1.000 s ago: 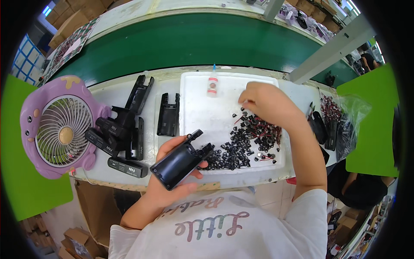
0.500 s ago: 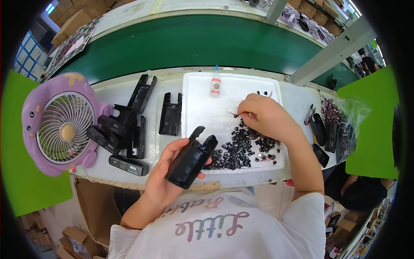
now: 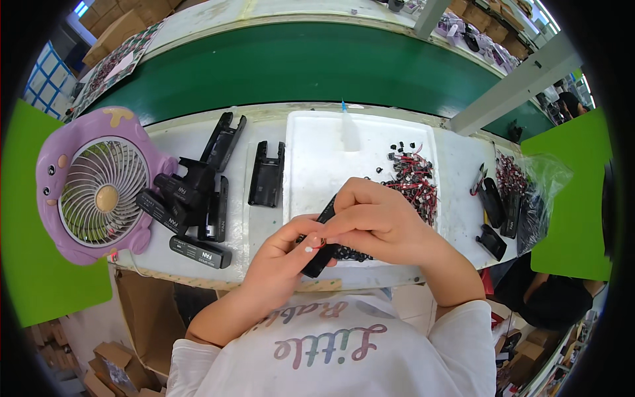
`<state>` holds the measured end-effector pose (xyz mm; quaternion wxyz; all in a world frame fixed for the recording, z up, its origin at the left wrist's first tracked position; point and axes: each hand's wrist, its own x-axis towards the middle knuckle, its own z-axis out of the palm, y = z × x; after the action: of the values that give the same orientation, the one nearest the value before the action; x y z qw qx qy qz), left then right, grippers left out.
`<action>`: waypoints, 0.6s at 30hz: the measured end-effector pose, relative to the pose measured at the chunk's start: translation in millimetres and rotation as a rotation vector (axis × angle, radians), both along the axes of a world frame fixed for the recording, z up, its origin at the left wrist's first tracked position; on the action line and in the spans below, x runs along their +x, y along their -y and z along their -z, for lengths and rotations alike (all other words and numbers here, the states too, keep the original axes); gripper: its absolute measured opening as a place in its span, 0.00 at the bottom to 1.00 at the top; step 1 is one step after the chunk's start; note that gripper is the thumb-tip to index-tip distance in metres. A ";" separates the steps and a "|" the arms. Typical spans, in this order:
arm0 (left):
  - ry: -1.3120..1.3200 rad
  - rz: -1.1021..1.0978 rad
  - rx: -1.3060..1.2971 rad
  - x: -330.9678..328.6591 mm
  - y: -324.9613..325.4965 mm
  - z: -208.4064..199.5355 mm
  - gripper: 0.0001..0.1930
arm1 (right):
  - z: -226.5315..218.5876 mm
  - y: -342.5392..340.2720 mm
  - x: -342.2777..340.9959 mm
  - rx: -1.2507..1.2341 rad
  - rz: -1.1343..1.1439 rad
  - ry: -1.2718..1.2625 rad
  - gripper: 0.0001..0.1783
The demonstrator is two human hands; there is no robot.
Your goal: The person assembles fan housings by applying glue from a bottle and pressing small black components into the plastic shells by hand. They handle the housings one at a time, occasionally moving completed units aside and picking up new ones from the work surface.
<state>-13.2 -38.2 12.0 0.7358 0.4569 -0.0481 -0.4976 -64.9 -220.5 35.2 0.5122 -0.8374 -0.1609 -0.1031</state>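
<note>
My left hand point(image 3: 281, 258) is closed around a black plastic housing point(image 3: 316, 266), tilted on its narrow side above the near edge of the white foam tray point(image 3: 311, 149). My right hand point(image 3: 383, 221) meets it there, thumb and forefinger pinched at the housing. A small part with a red wire point(image 3: 320, 245) shows between the fingertips of both hands; its exact shape is mostly hidden. Small black rings point(image 3: 350, 254) lie partly covered under my right hand. Several red-wired parts point(image 3: 415, 182) form a pile on the tray's right side.
To the left stand a purple fan point(image 3: 99, 192) and a heap of black housings point(image 3: 188, 192). Another housing point(image 3: 266, 175) lies beside the tray. A bottle with a blue tip point(image 3: 350, 132) stands at the tray's back. Tools, housings and a clear plastic bag point(image 3: 539, 192) lie right.
My right hand has come left and nearer from the parts pile to the housing, bringing a small wired part. My left hand has turned the housing and moved slightly right.
</note>
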 end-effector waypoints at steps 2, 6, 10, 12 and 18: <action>0.015 -0.028 -0.021 -0.3 -0.1 1.6 0.08 | -2.1 -6.6 -2.7 -0.022 0.124 -0.001 0.10; 0.179 -0.124 -0.145 -1.2 -0.4 13.1 0.05 | -0.7 -13.2 -7.4 -0.022 0.142 0.016 0.10; 0.592 -0.136 -0.089 2.4 -2.8 24.4 0.05 | -1.7 -13.6 -8.4 0.057 0.133 -0.067 0.09; 0.527 -0.134 -0.133 0.3 -3.3 22.7 0.07 | -6.9 -15.1 -9.0 0.194 0.139 -0.217 0.06; 0.104 -0.130 -0.195 3.5 -2.1 6.0 0.21 | -2.4 -8.6 -5.8 0.068 0.333 -0.028 0.05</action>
<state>-9.7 -36.0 5.9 0.8038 0.4106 -0.1046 -0.4177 -70.7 -212.0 37.6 0.5181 -0.8361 -0.0094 -0.1800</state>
